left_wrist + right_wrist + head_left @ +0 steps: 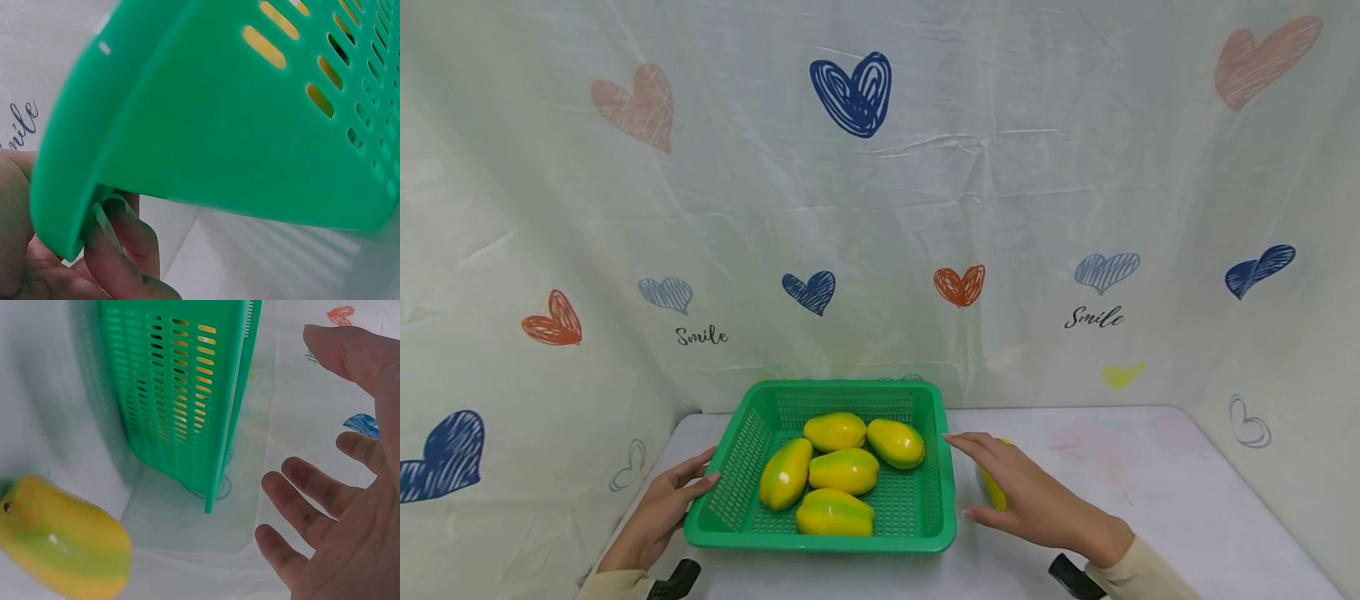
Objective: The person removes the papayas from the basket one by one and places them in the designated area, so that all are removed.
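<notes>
A green plastic basket [820, 543] with slotted walls holds several glossy yellow-green papayas [844, 472]. My left hand [658, 514] grips the basket's left rim. In the left wrist view, its fingers [115, 253] curl up beneath the overhanging rim [69, 187]. Beside the right wall, my right hand [1037, 492] is held with its fingers spread and nothing in it. In the right wrist view, a gap shows between the fingertips [273, 481] and the basket [187, 394]. Another papaya [65, 540] lies outside the basket on the right, mostly hidden behind my right hand in the head view.
The basket and loose papaya are on a white table [1120, 483] with rounded far corners. A pale curtain [880, 192] printed with hearts and "Smile" hangs behind and at the sides. Black wrist devices [1075, 577] show at both sleeves.
</notes>
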